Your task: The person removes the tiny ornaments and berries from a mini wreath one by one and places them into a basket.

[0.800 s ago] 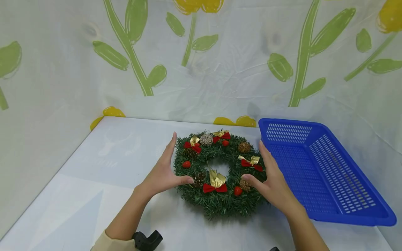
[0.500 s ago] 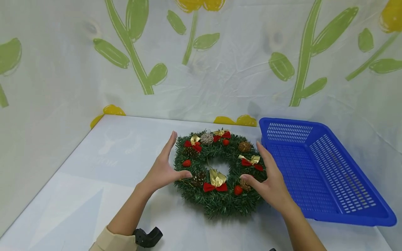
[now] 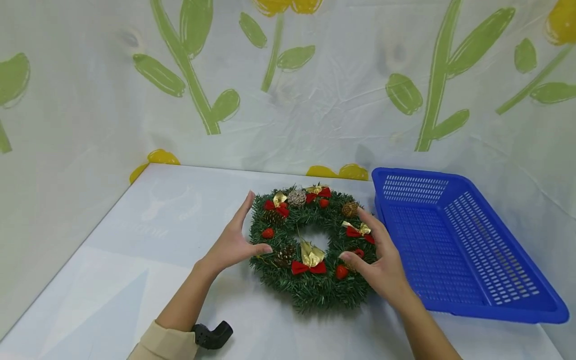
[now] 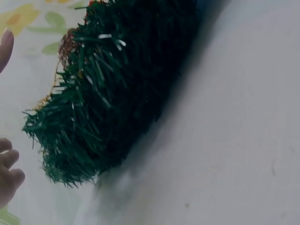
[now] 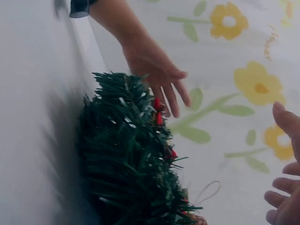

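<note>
Fingers parted, my left hand point(image 3: 231, 246) and right hand point(image 3: 384, 266) flanked the Christmas wreath point(image 3: 334, 250); gripping evenly seemed advisable.

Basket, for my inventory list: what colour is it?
The basket is solid blue, seen best in the head view.

The table point(image 3: 135, 235) has a white top with pale blue printed shapes. The back wall point(image 3: 333, 130) is wrinkled white sheeting printed with yellow flowers point(image 3: 306, 5) and green leaves point(image 3: 297, 58). The left wall point(image 3: 76, 190) meets it at a corner. Light is diffuse.
</note>
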Demonstrator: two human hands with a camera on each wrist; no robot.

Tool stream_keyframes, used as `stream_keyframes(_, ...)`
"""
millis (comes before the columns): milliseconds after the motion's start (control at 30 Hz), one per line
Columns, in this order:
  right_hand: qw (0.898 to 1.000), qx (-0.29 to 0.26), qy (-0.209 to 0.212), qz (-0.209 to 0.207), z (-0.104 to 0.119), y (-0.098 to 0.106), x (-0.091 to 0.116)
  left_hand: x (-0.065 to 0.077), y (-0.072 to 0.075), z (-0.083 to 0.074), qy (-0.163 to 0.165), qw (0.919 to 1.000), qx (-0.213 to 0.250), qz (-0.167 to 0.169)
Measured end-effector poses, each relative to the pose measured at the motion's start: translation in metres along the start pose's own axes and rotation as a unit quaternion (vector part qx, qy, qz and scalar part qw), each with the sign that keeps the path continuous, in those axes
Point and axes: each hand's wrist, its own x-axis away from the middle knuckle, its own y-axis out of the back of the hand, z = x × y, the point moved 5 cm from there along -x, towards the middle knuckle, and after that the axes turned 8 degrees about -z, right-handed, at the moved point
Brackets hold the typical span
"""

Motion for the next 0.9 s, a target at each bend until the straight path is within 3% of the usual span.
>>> stream_keyframes(400,0.998,-0.008,0.054,0.003,0.006,-0.022,0.001,0.001,-0.005,0.022,0.016,0.9996,0.020,0.012)
stream_keyframes(667,0.998,-0.016,0.051,0.019,0.013,-0.038,-0.001,0.000,-0.011,0.033,0.014,0.9979,0.058,0.024)
stream_keyframes(900,0.998,-0.029,0.040,0.047,0.015,-0.053,0.001,0.001,-0.012,0.042,0.004,0.9979,0.058,0.029)
